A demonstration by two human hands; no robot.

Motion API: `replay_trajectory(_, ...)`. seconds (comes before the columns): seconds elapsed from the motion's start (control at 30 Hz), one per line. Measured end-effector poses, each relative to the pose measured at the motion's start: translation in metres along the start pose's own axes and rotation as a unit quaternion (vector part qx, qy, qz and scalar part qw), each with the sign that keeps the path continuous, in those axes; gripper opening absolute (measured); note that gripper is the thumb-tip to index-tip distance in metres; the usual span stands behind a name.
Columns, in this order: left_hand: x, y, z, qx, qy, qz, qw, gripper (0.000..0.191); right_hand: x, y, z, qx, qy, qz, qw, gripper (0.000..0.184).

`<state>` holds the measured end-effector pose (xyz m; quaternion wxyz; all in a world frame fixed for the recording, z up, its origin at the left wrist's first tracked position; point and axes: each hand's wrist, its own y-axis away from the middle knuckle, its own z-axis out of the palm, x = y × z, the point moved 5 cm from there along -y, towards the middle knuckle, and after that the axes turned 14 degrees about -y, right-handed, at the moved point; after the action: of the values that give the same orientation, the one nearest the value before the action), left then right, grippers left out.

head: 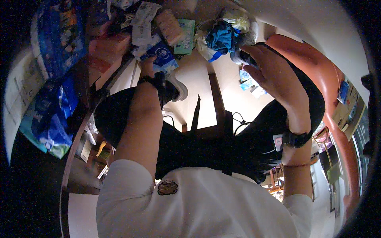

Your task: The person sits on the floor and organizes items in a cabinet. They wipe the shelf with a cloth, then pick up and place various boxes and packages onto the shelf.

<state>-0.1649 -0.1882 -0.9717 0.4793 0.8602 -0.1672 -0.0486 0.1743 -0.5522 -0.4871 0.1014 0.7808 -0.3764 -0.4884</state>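
My left hand reaches up left of the middle, its fingers closed at the edge of a blue and white packet. Beside it lie a pale printed packet, a tan pack and a light green packet. On the right, my right hand is bent with thumb and fingers apart, over a dark part of what looks like a shoe. Just left of its fingertips is a crumpled teal cloth or bag among pale plastic bags. Nothing is seen between its fingers.
Small blue and white packets lie on the floor below my right hand. A reddish-brown curved chair part stands right. Large blue packaging and a reddish box are at the left. A dark wooden bar lies between my knees.
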Motion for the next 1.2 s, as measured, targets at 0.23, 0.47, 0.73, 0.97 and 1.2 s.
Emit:
replay_trajectory(0.23,-0.010,0.000,-0.022,-0.170,0.201,0.589,0.764,0.065,-0.013,-0.006,-0.004,0.021,0.012,-0.020,1.000,0.041)
replay_trajectory(0.47,0.024,0.027,-0.028,0.052,0.131,0.353,0.925,0.055,-0.007,-0.007,0.005,-0.010,0.049,-0.021,0.999,0.039)
replay_trajectory(0.73,0.117,0.219,-0.082,0.017,0.347,0.119,0.930,0.054,-0.016,-0.026,0.005,-0.058,0.016,0.045,0.997,0.045)
replay_trajectory(0.97,0.224,0.403,-0.177,-0.101,0.441,0.156,0.878,0.058,-0.044,-0.018,0.006,0.033,-0.277,-0.102,0.955,0.090)
replay_trajectory(1.2,0.248,0.537,-0.266,-0.029,0.498,0.406,0.766,0.085,-0.115,0.026,-0.014,-0.016,-0.682,-0.076,0.728,0.072)
